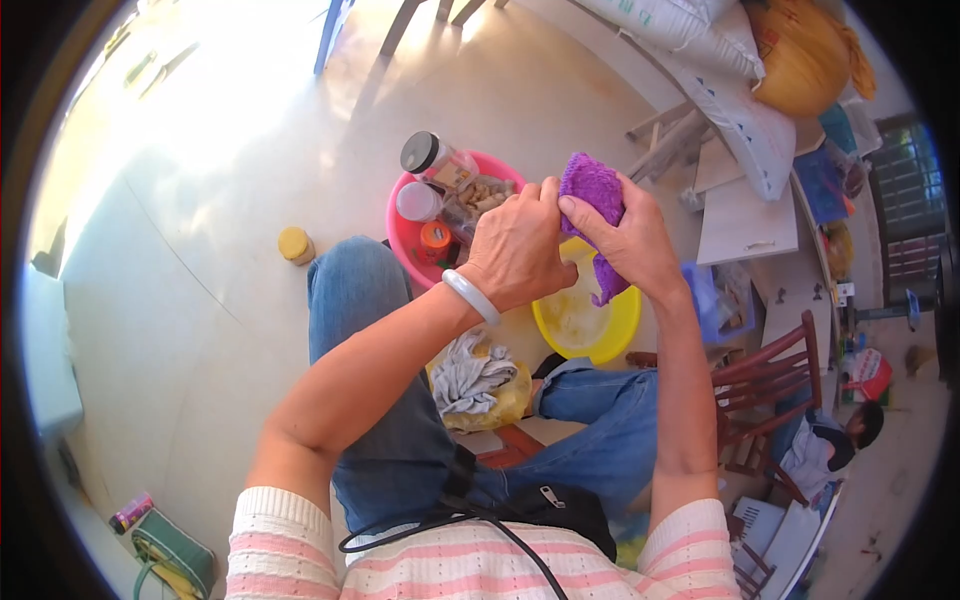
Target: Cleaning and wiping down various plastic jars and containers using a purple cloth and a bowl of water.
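Note:
A purple textured cloth [595, 184] is gripped in my right hand [641, 232], its thumb pressed across the front. A loose end hangs above a yellow basin [631, 330] with whitish residue or liquid inside. My left hand [521, 247], with a pale bangle at the wrist, meets the cloth's left edge. Its fingertips are hidden, so any hold cannot be seen. Partly behind that hand is a pink basin [397, 251]. It contains a black-lidded clear jar [442, 165], a container with a whitish top [418, 201], an orange-lidded jar [435, 238] and light-brown lumpy pieces [480, 196].
A grey cloth [476, 371] lies on a yellow plastic bag [491, 412] between my legs. On the floor at left stands a yellow-lidded container [296, 245]. Stacked sacks [739, 112] and a wooden chair [780, 356] are to the right; a person [825, 446] sits beyond.

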Demonstrator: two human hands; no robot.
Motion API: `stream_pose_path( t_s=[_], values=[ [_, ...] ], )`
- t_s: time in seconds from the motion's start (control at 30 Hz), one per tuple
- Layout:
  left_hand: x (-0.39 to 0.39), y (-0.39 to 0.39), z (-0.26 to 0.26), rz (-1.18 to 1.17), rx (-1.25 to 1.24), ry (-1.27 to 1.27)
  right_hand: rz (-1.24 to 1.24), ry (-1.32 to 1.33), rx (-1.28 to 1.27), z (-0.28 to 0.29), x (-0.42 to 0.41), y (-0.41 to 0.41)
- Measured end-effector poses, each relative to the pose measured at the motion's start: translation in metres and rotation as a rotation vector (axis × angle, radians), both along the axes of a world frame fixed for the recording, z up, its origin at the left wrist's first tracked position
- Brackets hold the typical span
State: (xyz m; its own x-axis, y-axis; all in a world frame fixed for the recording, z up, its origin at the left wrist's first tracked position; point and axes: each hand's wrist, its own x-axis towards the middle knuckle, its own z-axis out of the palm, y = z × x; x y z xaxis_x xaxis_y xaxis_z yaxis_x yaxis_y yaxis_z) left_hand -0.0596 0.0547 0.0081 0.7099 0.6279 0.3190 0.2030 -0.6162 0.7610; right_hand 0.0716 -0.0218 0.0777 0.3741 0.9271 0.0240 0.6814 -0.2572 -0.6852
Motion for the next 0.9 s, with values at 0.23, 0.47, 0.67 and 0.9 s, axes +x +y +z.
stream_pose_path(
  t_s=[0.23,0.47,0.67,0.9],
  values=[
    [-0.005,0.007,0.006,0.009,0.013,-0.093,-0.013,0.460,0.094,-0.003,0.010,-0.011],
    [-0.002,0.009,0.008,-0.162,-0.210,-0.172,0.115,0.674,0.246,-0.018,0.031,-0.042],
    [0.001,-0.002,0.000,-0.076,0.043,-0.093,-0.050,0.465,0.263,-0.017,0.003,-0.018],
    [-0.004,0.004,0.008,-0.016,0.150,-0.067,-0.032,0.447,0.255,-0.012,0.001,-0.015]
  ],
)
